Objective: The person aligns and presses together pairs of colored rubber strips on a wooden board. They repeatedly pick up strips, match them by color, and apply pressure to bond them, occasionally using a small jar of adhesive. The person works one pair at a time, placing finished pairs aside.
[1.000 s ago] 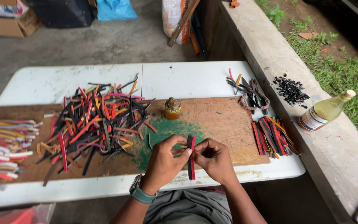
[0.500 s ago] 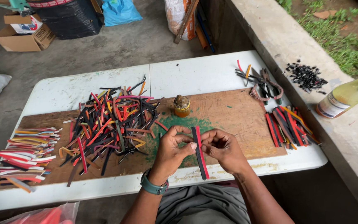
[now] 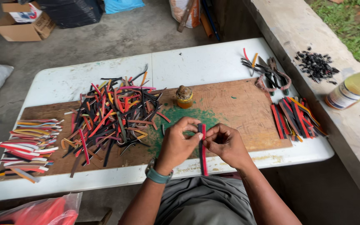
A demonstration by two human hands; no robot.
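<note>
My left hand and my right hand meet over the front edge of a brown wooden board. Between their fingertips they pinch the top of a long red and black strip that hangs down toward me. A teal watch sits on my left wrist. Just beyond my hands stands a small yellow glue pot on a green-stained patch of the board. A big loose pile of red, black and orange strips lies to the left of my hands.
The board rests on a white folding table. Sorted strips lie at the left end, another bundle at the right, tools behind it. A bottle and black scraps sit on the concrete ledge.
The view has shifted so the table sits lower and more to the left. My hands stay together on the strip, which now hangs straight down.
</note>
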